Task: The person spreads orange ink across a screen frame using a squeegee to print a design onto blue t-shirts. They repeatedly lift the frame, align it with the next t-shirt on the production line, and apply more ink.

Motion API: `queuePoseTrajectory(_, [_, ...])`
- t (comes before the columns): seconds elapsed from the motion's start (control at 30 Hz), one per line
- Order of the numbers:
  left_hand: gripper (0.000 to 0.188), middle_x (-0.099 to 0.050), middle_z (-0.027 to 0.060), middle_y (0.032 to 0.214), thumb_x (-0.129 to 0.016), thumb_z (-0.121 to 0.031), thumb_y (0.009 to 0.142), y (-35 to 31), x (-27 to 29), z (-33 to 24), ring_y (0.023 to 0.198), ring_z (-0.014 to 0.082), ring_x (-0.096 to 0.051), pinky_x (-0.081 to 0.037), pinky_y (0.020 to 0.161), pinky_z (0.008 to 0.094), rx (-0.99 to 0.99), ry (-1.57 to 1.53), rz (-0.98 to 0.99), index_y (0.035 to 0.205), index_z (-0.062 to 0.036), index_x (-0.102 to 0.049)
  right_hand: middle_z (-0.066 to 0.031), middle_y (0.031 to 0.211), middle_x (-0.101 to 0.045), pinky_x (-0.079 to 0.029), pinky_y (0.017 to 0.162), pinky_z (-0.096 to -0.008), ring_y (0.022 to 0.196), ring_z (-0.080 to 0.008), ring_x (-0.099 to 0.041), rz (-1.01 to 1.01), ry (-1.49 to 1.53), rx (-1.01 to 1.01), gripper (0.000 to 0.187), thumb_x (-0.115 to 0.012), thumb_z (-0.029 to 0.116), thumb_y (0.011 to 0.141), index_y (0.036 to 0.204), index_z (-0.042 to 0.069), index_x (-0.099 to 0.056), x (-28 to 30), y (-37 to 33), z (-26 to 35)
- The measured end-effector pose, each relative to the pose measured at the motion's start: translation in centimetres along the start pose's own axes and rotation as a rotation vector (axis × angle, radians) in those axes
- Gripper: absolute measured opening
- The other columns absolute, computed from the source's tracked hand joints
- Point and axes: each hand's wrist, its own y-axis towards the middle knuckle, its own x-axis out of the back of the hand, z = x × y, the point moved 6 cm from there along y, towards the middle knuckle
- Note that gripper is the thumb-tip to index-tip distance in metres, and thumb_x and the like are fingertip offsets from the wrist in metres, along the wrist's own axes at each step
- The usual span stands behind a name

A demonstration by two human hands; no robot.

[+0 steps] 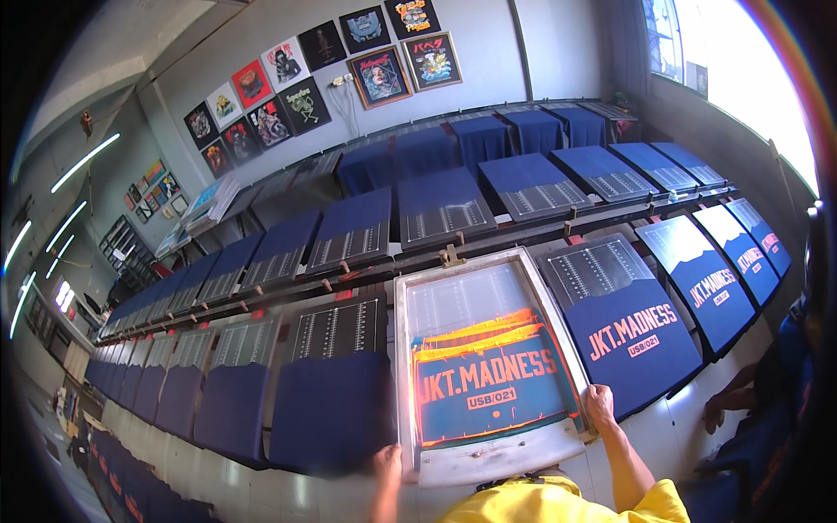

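Note:
A silkscreen frame (pixel 404 366) with a pale wooden and metal border lies in front of me over a printing board. Orange ink (pixel 471 329) streaks its mesh around a lettered stencil. My left hand (pixel 388 464) is closed around the frame's lower left edge. On the opposite side, my right hand (pixel 600 406) grips the lower right edge, its fingers partly hidden behind the border. Just right of the frame, a navy shirt panel (pixel 645 379) carries orange lettering. To the left, a plain navy panel (pixel 327 414) covers the lower part of its board.
Rows of boards with navy fabric stretch left and right; a second row (pixel 445 205) stands behind a rail (pixel 349 277). At the far right is another person's hand (pixel 715 414). Printed fabric (pixel 131 488) hangs at lower left. Framed prints (pixel 380 77) cover the wall.

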Motion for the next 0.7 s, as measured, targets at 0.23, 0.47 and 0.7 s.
queuePoseTrajectory(0.23, [0.031, -0.069, 0.0051, 0.077, -0.067, -0.029, 0.094, -0.1, 0.9, -2.1, 0.071, 0.0136, -0.061, -0.048, 0.068, 0.0325, -0.004, 0.199, 0.124, 0.090, 0.0017, -0.072, -0.0226, 0.096, -0.073, -0.053, 0.084, -0.0397, 0.093, -0.0316, -0.071, -0.016, 0.008, -0.002, 0.035, -0.059, 0.027, 0.093, 0.104, -0.004, -0.072, -0.2, -1.2, 1.3])
queuePoseTrajectory(0.47, [0.034, -0.072, 0.0154, 0.082, -0.065, -0.035, 0.093, 0.7, 0.5, -3.9, 0.073, 0.0277, -0.069, -0.052, 0.071, 0.0390, -0.087, 0.555, 0.208, 0.093, -0.0018, -0.073, -0.0257, 0.083, -0.069, -0.052, 0.077, -0.0459, 0.083, -0.0405, -0.069, -0.076, -0.014, 0.054, 0.034, -0.054, 0.026, 0.091, 0.094, -0.002, -0.073, -1.0, -0.3, 0.4])
queuePoseTrajectory(0.7, [0.033, -0.059, 0.0251, 0.065, -0.063, -0.023, 0.092, 1.0, -0.9, -4.8, 0.059, 0.0419, -0.060, -0.044, 0.057, 0.0473, -0.373, 0.668, 0.113, 0.073, 0.0039, -0.064, -0.0250, 0.094, -0.070, -0.051, 0.088, -0.0512, 0.093, -0.0450, -0.066, -0.075, -0.144, 0.021, 0.034, -0.050, 0.028, 0.090, 0.090, 0.002, -0.073, -2.4, -0.3, -0.5])
